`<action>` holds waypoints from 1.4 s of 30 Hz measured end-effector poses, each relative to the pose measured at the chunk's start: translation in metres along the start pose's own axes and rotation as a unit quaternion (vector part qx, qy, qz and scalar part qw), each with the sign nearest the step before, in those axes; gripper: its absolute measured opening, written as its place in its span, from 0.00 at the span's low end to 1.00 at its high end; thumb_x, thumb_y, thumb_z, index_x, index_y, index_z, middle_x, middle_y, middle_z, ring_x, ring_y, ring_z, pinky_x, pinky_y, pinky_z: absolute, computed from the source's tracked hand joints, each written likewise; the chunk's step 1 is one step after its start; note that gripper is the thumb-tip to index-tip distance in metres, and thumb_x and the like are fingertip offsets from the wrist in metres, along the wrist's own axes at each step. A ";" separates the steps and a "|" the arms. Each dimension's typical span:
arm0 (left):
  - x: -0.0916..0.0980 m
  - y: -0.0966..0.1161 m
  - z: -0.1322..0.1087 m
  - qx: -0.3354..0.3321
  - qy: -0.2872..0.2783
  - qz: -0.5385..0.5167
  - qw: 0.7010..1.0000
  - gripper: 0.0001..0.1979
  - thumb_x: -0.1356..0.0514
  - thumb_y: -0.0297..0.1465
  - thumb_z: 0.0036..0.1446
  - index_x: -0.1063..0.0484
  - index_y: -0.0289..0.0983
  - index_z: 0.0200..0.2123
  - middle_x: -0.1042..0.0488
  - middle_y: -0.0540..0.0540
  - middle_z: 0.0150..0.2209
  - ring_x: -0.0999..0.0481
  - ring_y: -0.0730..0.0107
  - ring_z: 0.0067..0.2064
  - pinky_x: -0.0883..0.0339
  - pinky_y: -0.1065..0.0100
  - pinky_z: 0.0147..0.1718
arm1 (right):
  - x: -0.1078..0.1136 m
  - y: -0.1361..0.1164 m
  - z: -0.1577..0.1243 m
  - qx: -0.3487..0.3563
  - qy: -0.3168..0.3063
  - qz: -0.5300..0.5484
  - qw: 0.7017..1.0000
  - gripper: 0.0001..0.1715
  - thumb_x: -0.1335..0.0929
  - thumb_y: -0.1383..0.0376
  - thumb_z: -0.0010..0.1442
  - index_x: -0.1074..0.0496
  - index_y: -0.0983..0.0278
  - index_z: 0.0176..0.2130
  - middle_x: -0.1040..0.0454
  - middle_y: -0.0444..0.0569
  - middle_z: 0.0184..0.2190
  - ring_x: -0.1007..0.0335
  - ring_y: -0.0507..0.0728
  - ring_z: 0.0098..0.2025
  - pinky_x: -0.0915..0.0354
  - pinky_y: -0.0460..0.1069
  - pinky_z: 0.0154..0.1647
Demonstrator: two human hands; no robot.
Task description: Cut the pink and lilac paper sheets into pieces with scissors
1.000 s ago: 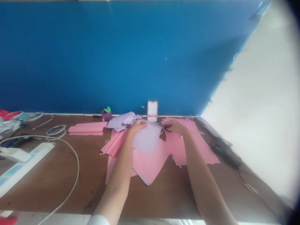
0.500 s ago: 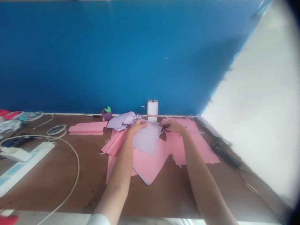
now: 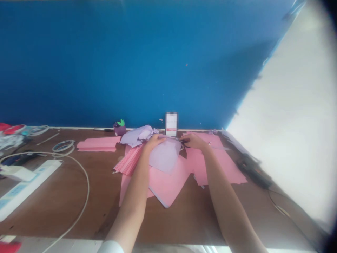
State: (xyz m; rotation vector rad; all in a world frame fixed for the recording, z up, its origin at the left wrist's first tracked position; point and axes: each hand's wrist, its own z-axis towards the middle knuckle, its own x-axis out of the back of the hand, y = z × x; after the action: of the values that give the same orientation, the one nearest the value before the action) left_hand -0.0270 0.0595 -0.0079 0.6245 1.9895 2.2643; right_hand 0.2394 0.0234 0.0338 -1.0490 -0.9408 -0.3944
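The far edge of a lilac sheet (image 3: 164, 156) is being pinched in the closed grip of the left hand (image 3: 154, 141). What are probably dark scissors (image 3: 184, 143) are being clasped by the right hand (image 3: 193, 141) just beside it, over pink papers (image 3: 168, 182) lying on the tabletop (image 3: 65, 196).

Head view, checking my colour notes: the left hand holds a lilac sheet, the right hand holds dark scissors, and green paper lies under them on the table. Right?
Not quite. The head view shows pink paper, not green, under them. The left hand does hold the lilac sheet, the right hand the dark scissors, over the table.
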 end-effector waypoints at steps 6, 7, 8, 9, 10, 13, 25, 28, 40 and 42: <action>0.001 -0.001 0.000 0.007 -0.010 0.000 1.000 0.23 0.36 0.44 0.47 0.25 0.34 0.43 0.23 0.40 0.41 0.24 0.64 0.37 0.32 0.67 0.36 | 0.000 -0.001 -0.002 -0.015 0.001 0.016 1.000 0.23 0.36 0.70 0.48 0.23 0.61 0.44 0.24 0.44 0.32 0.32 0.53 0.32 0.36 0.45 0.35; 0.001 -0.001 0.001 0.009 -0.005 0.001 1.000 0.23 0.36 0.44 0.47 0.25 0.34 0.43 0.23 0.40 0.41 0.24 0.64 0.37 0.32 0.67 0.36 | 0.000 -0.001 -0.002 -0.015 0.002 0.019 1.000 0.23 0.36 0.70 0.48 0.23 0.61 0.43 0.24 0.44 0.33 0.32 0.53 0.33 0.36 0.46 0.36; 0.000 -0.001 0.001 0.010 0.002 0.001 1.000 0.23 0.36 0.44 0.47 0.25 0.35 0.43 0.23 0.41 0.41 0.24 0.64 0.38 0.32 0.67 0.36 | 0.000 -0.001 -0.003 -0.016 0.004 0.023 1.000 0.23 0.36 0.70 0.48 0.23 0.61 0.43 0.24 0.44 0.33 0.31 0.53 0.33 0.36 0.46 0.36; 0.000 -0.001 0.001 0.009 0.008 0.000 1.000 0.23 0.36 0.44 0.47 0.25 0.35 0.43 0.23 0.41 0.41 0.24 0.64 0.38 0.32 0.67 0.37 | 0.001 -0.001 -0.004 -0.017 0.006 0.026 1.000 0.23 0.36 0.70 0.49 0.23 0.60 0.43 0.23 0.44 0.34 0.31 0.53 0.33 0.35 0.46 0.37; 0.000 -0.001 0.001 0.007 0.012 -0.006 1.000 0.23 0.36 0.44 0.47 0.26 0.35 0.43 0.23 0.41 0.41 0.24 0.64 0.38 0.32 0.67 0.37 | 0.002 0.000 -0.004 -0.019 0.010 0.028 0.999 0.23 0.36 0.70 0.49 0.23 0.60 0.44 0.23 0.44 0.35 0.30 0.53 0.34 0.35 0.46 0.38; -0.001 0.000 0.002 -0.002 0.001 -0.043 0.999 0.23 0.37 0.44 0.48 0.26 0.35 0.44 0.23 0.41 0.41 0.24 0.65 0.38 0.31 0.67 0.37 | 0.005 0.000 -0.007 -0.022 0.022 0.029 0.999 0.24 0.36 0.71 0.49 0.24 0.59 0.45 0.23 0.45 0.38 0.29 0.54 0.38 0.35 0.47 0.42; 0.000 0.000 0.002 -0.005 0.009 -0.061 0.998 0.20 0.37 0.42 0.49 0.26 0.34 0.41 0.24 0.42 0.38 0.25 0.68 0.35 0.32 0.69 0.34 | 0.005 -0.006 -0.007 -0.047 0.016 0.024 0.999 0.25 0.36 0.72 0.48 0.23 0.58 0.44 0.23 0.45 0.36 0.30 0.54 0.35 0.33 0.47 0.39; -0.001 0.000 0.002 -0.014 -0.005 -0.063 0.998 0.20 0.37 0.42 0.49 0.26 0.34 0.42 0.24 0.42 0.39 0.25 0.68 0.36 0.32 0.69 0.35 | 0.003 -0.006 -0.005 -0.047 0.009 0.031 0.998 0.26 0.36 0.72 0.47 0.23 0.58 0.45 0.23 0.44 0.35 0.31 0.54 0.33 0.34 0.46 0.36; -0.001 0.000 0.002 -0.014 -0.016 -0.050 0.999 0.20 0.38 0.42 0.50 0.26 0.34 0.42 0.23 0.42 0.40 0.25 0.67 0.38 0.33 0.69 0.37 | -0.002 -0.010 0.000 -0.038 0.019 0.027 0.999 0.26 0.36 0.71 0.45 0.23 0.61 0.44 0.24 0.43 0.30 0.33 0.52 0.30 0.36 0.44 0.33; -0.001 0.000 0.002 -0.019 -0.013 -0.048 0.999 0.20 0.38 0.41 0.50 0.26 0.34 0.42 0.23 0.42 0.39 0.25 0.67 0.36 0.33 0.70 0.35 | -0.002 -0.010 0.000 -0.034 0.011 0.033 0.999 0.26 0.36 0.71 0.45 0.23 0.61 0.44 0.24 0.43 0.31 0.33 0.53 0.30 0.36 0.44 0.33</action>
State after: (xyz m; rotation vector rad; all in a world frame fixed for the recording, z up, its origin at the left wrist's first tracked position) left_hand -0.0256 0.0616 -0.0079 0.5395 1.9173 2.2218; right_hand 0.2317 0.0179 0.0382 -1.1333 -0.8753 -0.3841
